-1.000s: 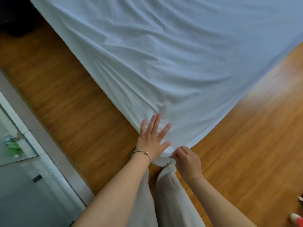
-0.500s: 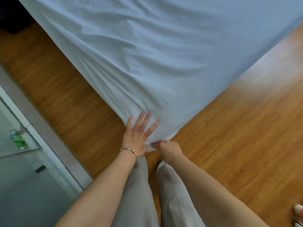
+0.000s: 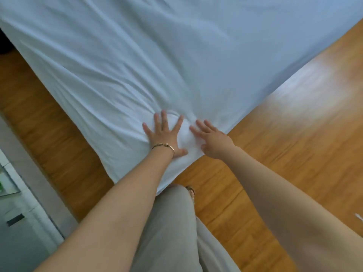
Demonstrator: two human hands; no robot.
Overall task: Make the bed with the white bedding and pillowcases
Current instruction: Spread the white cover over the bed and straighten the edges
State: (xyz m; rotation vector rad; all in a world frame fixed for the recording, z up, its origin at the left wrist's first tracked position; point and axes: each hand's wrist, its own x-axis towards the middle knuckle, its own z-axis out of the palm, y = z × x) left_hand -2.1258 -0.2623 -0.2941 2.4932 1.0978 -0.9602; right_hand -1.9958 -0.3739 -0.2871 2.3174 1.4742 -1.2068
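Note:
A white sheet [image 3: 176, 55] covers the bed and fills the upper half of the view, with its near corner pointing toward me. Creases fan out from that corner. My left hand [image 3: 165, 137], with a thin bracelet on the wrist, presses flat on the corner with fingers spread. My right hand [image 3: 213, 141] lies just to its right, fingers straight, touching the sheet at the corner's edge. Neither hand grips the cloth.
Wooden floor [image 3: 284, 144] lies on both sides of the bed corner. A grey and white sill [image 3: 29, 193] with glass runs along the lower left. My legs in light trousers [image 3: 172, 232] stand right at the corner.
The right hand has let go of the sheet corner it was pinching and now lies flat. Both hands have moved up onto the top of the corner.

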